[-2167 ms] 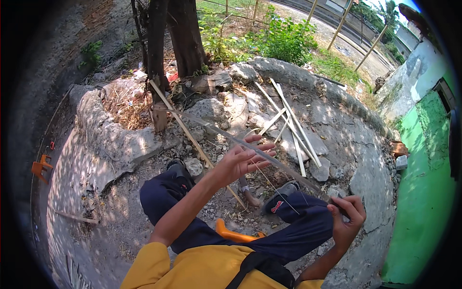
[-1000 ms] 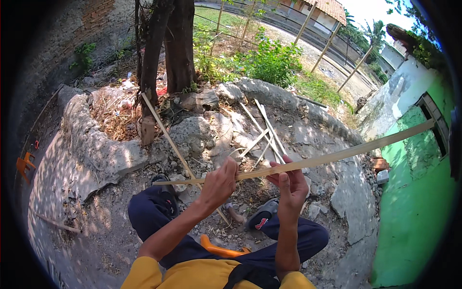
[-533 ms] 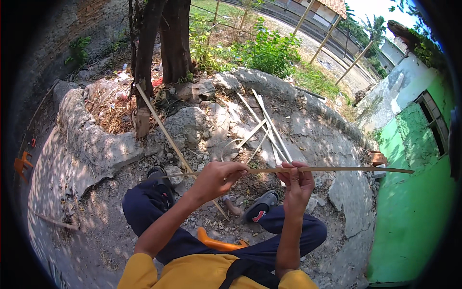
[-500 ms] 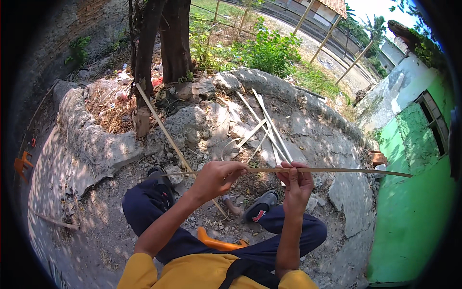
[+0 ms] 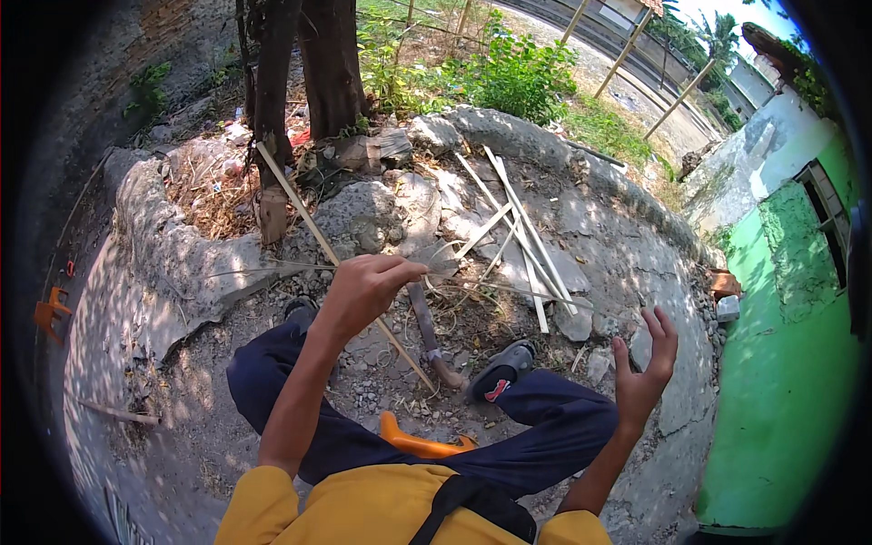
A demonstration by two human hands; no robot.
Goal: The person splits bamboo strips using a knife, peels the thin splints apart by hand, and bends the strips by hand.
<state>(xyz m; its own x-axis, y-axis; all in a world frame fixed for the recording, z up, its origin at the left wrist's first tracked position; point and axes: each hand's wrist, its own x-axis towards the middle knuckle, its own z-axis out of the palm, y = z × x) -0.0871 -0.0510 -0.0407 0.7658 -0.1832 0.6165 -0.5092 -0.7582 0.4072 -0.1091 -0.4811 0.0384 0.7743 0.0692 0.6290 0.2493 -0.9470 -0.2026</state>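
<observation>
My left hand (image 5: 368, 295) is closed, pinching a thin bamboo strip (image 5: 509, 288) that runs out to both sides of it, roughly level above the ground. Off to the right, my right hand (image 5: 649, 363) holds nothing; its fingers are spread and it is apart from the strip. Beyond my hands, several pale split bamboo slats (image 5: 522, 236) lie crossed on the broken concrete. A longer slat (image 5: 304, 213) slants from the tree base down between my feet. Near it lies a tool with a curved wooden handle (image 5: 448, 373) and a dark upper part.
A curved orange plastic piece (image 5: 422, 443) is between my legs. Tree trunks (image 5: 331, 73) rise ahead, beside a broken concrete rim (image 5: 186, 282) around dry litter. To the right stands a green wall (image 5: 772, 363). An orange chair (image 5: 52, 313) is at far left.
My right hand has let go of the strip and moved right, fingers spreading. The left hand has shifted left and up, still pinching the strip. The view has tilted slightly.
</observation>
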